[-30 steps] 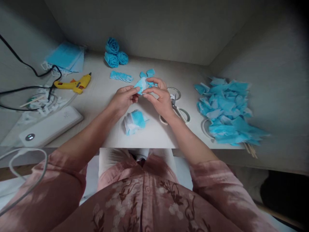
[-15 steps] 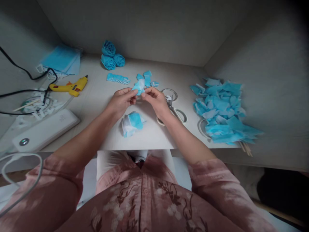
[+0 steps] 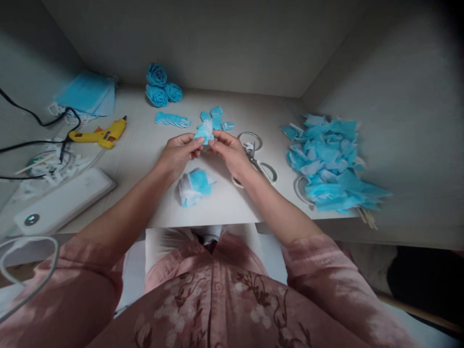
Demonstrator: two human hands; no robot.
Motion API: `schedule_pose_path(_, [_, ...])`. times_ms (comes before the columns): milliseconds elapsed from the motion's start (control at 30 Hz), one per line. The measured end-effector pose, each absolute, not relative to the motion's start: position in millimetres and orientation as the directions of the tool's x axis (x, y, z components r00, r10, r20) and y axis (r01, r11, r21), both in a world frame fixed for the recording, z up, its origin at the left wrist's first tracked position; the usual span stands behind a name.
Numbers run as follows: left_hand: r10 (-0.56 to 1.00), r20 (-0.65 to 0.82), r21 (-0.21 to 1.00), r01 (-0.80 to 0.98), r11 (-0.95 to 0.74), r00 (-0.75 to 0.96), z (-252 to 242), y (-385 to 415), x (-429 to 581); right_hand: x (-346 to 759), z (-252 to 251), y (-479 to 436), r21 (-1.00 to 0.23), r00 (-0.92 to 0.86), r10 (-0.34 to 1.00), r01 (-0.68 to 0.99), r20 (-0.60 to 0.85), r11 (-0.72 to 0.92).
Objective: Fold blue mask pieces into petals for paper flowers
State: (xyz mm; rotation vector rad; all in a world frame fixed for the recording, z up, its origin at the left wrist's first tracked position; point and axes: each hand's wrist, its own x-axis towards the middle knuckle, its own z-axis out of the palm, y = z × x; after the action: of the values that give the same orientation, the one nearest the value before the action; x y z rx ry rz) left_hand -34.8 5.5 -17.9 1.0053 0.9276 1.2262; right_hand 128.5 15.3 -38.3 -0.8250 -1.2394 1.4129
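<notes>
A small blue-and-white piece of fabric is pinched between my left hand and my right hand, a little above the table. My left thumb and fingers close on its left edge, my right ones on its lower right. Just beyond lie several loose blue fabric pieces. A crumpled blue-and-white fabric bundle rests nearer to me, between my forearms. Scissors with pale handles lie partly under my right wrist, by a roll of tape.
Three blue fabric roses stand at the back, a pleated blue strip before them. At left are folded blue masks, a yellow glue gun, cables and a white power bank. Blue fabric flowers on sticks are heaped at right.
The whole view has shifted slightly, so the table things appear further left. Both hands keep their pinch on the fabric piece, whose white part now stands more upright.
</notes>
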Motion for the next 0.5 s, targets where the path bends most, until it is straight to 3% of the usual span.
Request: schedule_pose_path(500, [0.997,-0.036,0.979,-0.2,0.05,0.076,-16.2,5.1,-34.1,127.9,-34.8,12.2,-0.974,-0.249,0.961,-0.217,0.117,0.063])
